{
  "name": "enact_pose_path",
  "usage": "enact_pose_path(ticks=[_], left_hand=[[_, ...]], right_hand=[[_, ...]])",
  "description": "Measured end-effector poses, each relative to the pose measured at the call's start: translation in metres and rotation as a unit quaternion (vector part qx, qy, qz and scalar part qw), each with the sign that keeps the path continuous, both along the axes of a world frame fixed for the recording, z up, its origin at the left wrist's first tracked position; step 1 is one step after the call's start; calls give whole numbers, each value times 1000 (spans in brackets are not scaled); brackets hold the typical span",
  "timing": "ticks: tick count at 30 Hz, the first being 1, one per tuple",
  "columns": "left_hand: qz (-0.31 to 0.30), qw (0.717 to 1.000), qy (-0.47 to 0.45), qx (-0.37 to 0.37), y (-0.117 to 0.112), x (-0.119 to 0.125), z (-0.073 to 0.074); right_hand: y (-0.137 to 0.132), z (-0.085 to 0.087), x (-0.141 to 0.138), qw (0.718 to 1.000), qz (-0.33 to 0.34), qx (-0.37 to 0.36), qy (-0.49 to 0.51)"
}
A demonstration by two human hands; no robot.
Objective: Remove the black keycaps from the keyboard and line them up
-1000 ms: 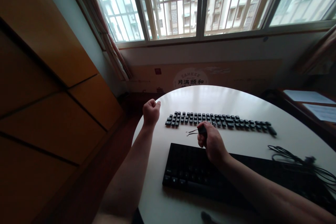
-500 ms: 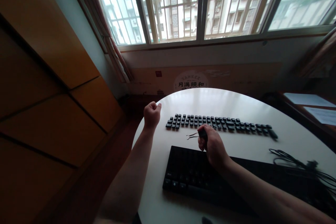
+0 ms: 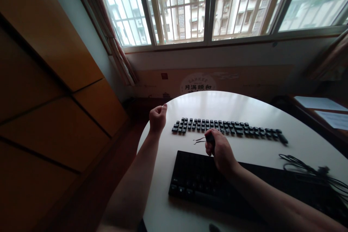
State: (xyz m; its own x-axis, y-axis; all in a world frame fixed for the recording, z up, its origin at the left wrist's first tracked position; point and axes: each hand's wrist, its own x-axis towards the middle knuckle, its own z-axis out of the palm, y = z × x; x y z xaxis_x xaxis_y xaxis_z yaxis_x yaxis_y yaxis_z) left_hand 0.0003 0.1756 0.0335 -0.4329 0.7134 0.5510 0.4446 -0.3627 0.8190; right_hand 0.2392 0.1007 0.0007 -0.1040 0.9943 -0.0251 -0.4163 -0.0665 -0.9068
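In the head view my left hand (image 3: pixel 157 119) is a closed fist above the left edge of the white table, thumb raised; whatever its fingers may hold is hidden. My right hand (image 3: pixel 221 150) grips the black handle of a wire keycap puller (image 3: pixel 199 140), its two bent wires pointing left. Under that hand and forearm lies a black keyboard (image 3: pixel 190 168). Keys show along its near left side, while its upper part is too dark to make out. Beyond the puller, loose black keycaps (image 3: pixel 202 125) stand in rows.
The round white table (image 3: pixel 209 105) curves toward the window wall. A coiled black cable (image 3: pixel 312 172) rests at the right. Papers (image 3: pixel 320 104) lie on a dark side table. A small dark object (image 3: pixel 214 227) is cut off at the bottom edge.
My left thumb has lifted slightly from the fist. My right hand and the keycap puller have stayed in place.
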Motion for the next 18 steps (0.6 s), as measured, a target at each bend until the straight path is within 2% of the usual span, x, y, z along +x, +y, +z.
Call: enact_pose_path(ticks=[4, 8, 13, 18], left_hand=[[-22, 999, -24, -9, 1, 1, -3], [-20, 999, -22, -18, 2, 1, -4], [-18, 1000, -18, -15, 1, 4, 0], [-15, 1000, -17, -13, 0, 6, 1]], right_hand=[[-1, 4, 1, 1000, 12, 10, -14], [-6, 7, 0, 995, 83, 34, -51], [-13, 5, -1, 973, 156, 112, -128], [-13, 3, -2, 971, 165, 128, -114]])
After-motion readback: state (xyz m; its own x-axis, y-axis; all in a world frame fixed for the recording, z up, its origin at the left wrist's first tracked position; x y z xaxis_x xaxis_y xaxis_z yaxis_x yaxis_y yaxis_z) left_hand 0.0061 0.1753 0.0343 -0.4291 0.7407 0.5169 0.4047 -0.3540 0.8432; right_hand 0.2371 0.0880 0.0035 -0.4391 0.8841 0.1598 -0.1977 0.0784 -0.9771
